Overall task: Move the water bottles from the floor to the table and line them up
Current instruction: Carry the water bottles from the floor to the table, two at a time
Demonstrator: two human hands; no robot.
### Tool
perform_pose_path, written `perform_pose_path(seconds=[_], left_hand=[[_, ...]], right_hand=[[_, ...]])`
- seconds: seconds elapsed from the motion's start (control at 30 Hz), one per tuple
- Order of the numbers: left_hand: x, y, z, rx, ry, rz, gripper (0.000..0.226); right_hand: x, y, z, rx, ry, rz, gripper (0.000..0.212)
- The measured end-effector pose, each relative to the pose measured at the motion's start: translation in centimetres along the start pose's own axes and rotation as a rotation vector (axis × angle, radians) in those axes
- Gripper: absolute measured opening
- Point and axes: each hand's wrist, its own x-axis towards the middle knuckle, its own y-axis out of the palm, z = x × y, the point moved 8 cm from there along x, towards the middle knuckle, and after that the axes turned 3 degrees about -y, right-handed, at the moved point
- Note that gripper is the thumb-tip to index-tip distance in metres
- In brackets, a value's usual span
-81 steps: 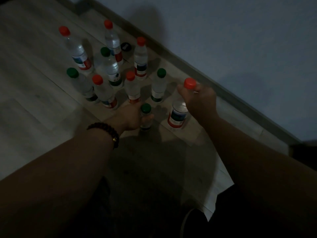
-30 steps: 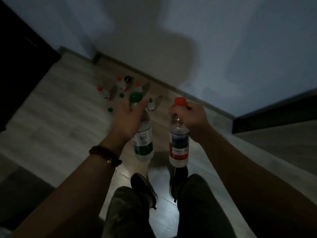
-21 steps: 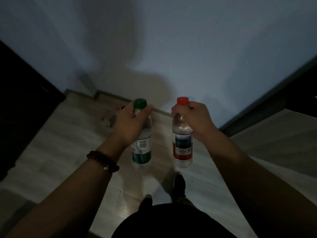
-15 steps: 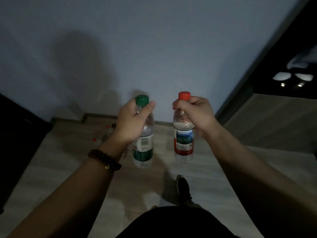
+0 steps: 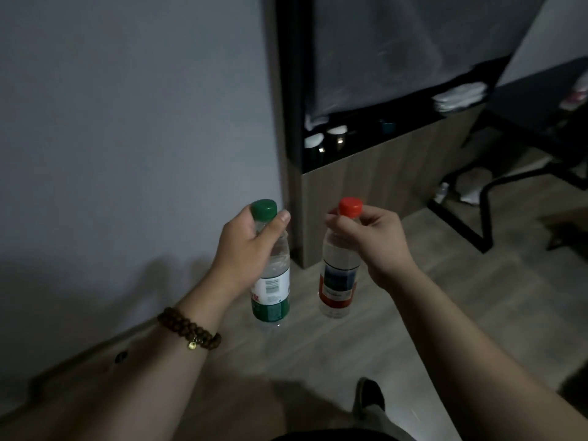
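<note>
The left hand (image 5: 245,246) grips the green-capped bottle (image 5: 272,294) and the right hand (image 5: 369,240) pinches the red-capped bottle (image 5: 339,281) just below its cap, both held roughly upright before the cabinet (image 5: 366,179), necks hidden by the grip, label print unreadable.

A pale grey wall (image 5: 127,106) meets a light wood-plank floor (image 5: 477,297); a tall dark cabinet (image 5: 366,183) with wood-panel base stands against it
</note>
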Motion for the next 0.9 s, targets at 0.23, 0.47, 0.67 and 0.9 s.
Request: perform_pose_path(seconds=[0.23, 0.47, 0.67, 0.9], left_hand=[[4.1, 14.5, -4.9, -0.019, 0.065, 0.248, 0.045], [8.8, 32.5, -9.5, -0.073, 0.068, 0.340, 0.047], [13.0, 47.2, -13.9, -0.124, 0.073, 0.373, 0.034], [18.7, 61.5, -17.7, -0.138, 0.120, 0.455, 0.041]], right_hand=[[1.7, -15.9, 0.8, -0.011, -0.054, -0.261, 0.013], [5.6, -33.7, 1.4, -0.119, -0.095, -0.397, 0.020], [9.9, -47.6, 3.0, -0.234, -0.088, -0.407, 0.035], [16.0, -60.0, 2.9, -0.289, -0.056, -0.500, 0.022]])
